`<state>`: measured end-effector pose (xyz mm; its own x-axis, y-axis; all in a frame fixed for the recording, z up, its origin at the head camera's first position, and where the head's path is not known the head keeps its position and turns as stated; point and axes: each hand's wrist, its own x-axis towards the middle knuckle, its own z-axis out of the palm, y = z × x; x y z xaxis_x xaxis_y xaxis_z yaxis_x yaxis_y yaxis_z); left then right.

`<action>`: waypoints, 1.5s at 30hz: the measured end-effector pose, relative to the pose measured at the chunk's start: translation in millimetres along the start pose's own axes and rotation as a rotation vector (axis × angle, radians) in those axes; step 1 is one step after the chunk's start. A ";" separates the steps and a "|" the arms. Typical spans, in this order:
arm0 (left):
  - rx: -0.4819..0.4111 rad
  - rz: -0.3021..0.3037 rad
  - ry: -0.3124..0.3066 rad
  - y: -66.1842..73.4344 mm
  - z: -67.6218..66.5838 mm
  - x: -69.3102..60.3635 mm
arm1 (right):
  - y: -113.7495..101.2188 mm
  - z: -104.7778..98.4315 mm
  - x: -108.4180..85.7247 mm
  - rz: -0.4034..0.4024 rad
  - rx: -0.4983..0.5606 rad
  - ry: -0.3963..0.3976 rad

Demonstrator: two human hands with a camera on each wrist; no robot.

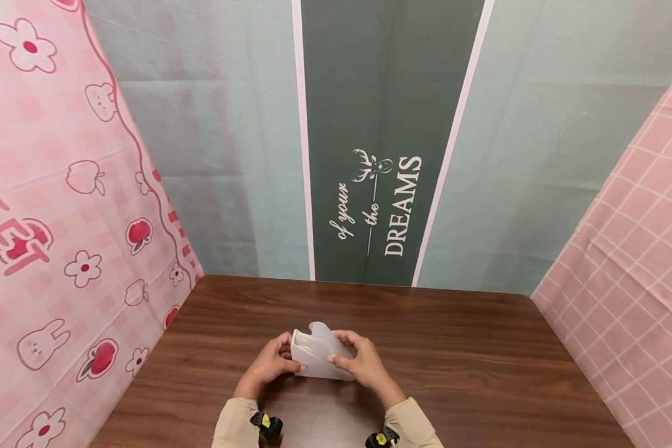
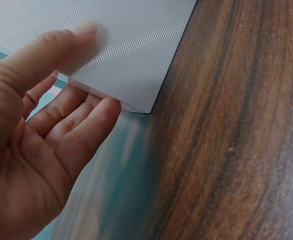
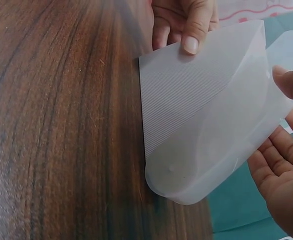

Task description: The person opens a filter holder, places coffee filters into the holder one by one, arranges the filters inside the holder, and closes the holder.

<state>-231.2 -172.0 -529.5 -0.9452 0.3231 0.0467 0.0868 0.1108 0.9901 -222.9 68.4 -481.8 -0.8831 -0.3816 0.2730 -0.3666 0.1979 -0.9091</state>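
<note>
A small white translucent plastic case stands on the brown wooden table, with fine ribs across its front. A smooth, clearer flap with a rounded corner lies slantwise over part of the ribbed face. My left hand holds the left end, thumb on the ribbed front and fingers at the side edge. At the other end, my right hand grips the smooth plastic between thumb and fingers. In the left wrist view, the left hand's fingers lie along the narrow side. The inside of the case is mostly hidden.
The wooden table extends around both hands. Behind its far edge hangs a green and grey-blue cloth with white lettering. Pink patterned cloths hang at the left and right sides.
</note>
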 end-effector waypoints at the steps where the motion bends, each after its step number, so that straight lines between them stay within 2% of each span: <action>1: 0.001 -0.001 0.000 -0.2 -0.1 0.0 | 5.2 0.9 1.0 -0.001 -0.009 0.002; 5: 0.003 -0.002 0.003 -0.8 -0.3 0.0 | 23.7 3.7 3.5 -0.003 -0.042 0.001; 9: 0.002 -0.002 0.002 -1.9 -0.4 0.1 | 29.2 4.9 4.2 -0.004 -0.070 -0.005; 13: -0.006 -0.002 -0.001 -2.3 -0.7 0.0 | 27.3 5.9 4.8 -0.012 -0.120 -0.002; 20: 0.008 -0.005 0.007 -2.1 -1.0 0.9 | 25.2 7.6 7.5 -0.026 -0.103 -0.008; 25: 0.007 -0.008 0.006 -2.2 -1.0 1.0 | 22.8 9.0 8.4 -0.012 -0.163 -0.010; 35: -0.005 0.008 -0.005 -2.5 -0.9 2.1 | 19.5 14.0 10.7 -0.028 -0.209 -0.016; 39: -0.015 -0.006 -0.004 -1.5 -1.0 1.6 | 20.3 16.5 12.0 -0.025 -0.223 -0.015; 45: 0.004 0.004 -0.005 -0.5 -0.5 0.5 | 19.3 19.5 12.6 -0.026 -0.224 -0.018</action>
<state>-231.9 -172.4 -529.9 -0.9433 0.3280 0.0504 0.0923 0.1135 0.9892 -235.4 49.8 -502.0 -0.8679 -0.4048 0.2879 -0.4468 0.3830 -0.8085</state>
